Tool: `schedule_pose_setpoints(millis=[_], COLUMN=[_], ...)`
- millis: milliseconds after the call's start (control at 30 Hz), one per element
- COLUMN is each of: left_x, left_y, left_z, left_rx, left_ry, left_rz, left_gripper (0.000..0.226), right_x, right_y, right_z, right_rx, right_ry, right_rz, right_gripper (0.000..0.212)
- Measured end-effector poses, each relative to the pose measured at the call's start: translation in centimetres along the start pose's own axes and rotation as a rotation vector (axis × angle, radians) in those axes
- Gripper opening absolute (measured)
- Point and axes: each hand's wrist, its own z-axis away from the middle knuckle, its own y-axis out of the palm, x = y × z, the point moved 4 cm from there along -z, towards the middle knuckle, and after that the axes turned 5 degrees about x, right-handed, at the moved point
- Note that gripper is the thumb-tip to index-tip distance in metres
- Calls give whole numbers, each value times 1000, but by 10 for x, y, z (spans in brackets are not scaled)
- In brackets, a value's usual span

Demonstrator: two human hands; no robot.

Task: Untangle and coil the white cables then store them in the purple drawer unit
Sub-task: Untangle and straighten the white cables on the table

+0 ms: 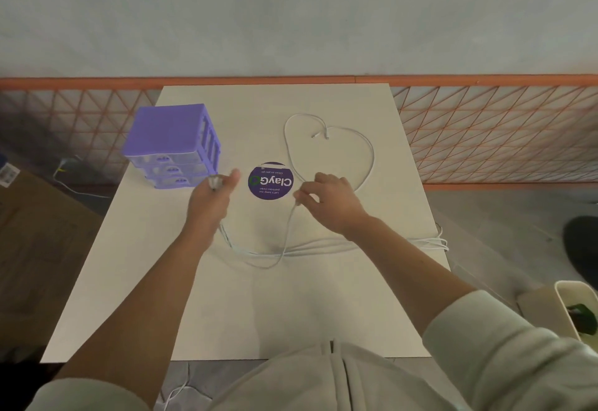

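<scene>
A thin white cable (369,151) lies in a heart-shaped loop at the back right of the white table (291,307), its two plug ends (320,135) meeting inside the loop. More white cable strands (323,245) run across the table's middle and hang over its right edge. My left hand (210,197) is shut on a bunch of cable, with loops showing at the thumb. My right hand (326,200) pinches a strand that sags down toward the table. The purple drawer unit (174,145), three drawers all shut, stands at the back left.
A round purple sticker (271,181) lies between my hands. An orange wire-mesh fence (485,132) runs behind the table. A white bin (579,310) stands on the floor at the right, a cardboard box (35,236) at the left.
</scene>
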Motion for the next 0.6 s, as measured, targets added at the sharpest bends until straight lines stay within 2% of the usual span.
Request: schedule_pose_setpoints(millis=[100, 167, 300, 367, 467, 600], left_x=[11, 23, 42, 42, 30, 1], left_y=[-26, -41, -55, -52, -41, -25], left_z=[-8, -13, -17, -15, -14, -13], left_rx=[-119, -199, -303, -308, -294, -239], left_ry=[-29, -88, -160, -161, -136, -83], left_rz=[343, 526, 732, 778, 839, 890], left_gripper=[38, 42, 43, 43, 41, 42], right_x=[-28, -44, -80, -88, -71, -7], right_y=[-9, -13, -9, 0, 16, 30], right_z=[13, 19, 27, 31, 27, 13], right_rx=[-85, -81, 87, 175, 243, 356], right_ry=[48, 111, 301, 348, 359, 241], right_rz=[209, 323, 505, 507, 328, -148], right_gripper=[34, 41, 48, 47, 46, 38])
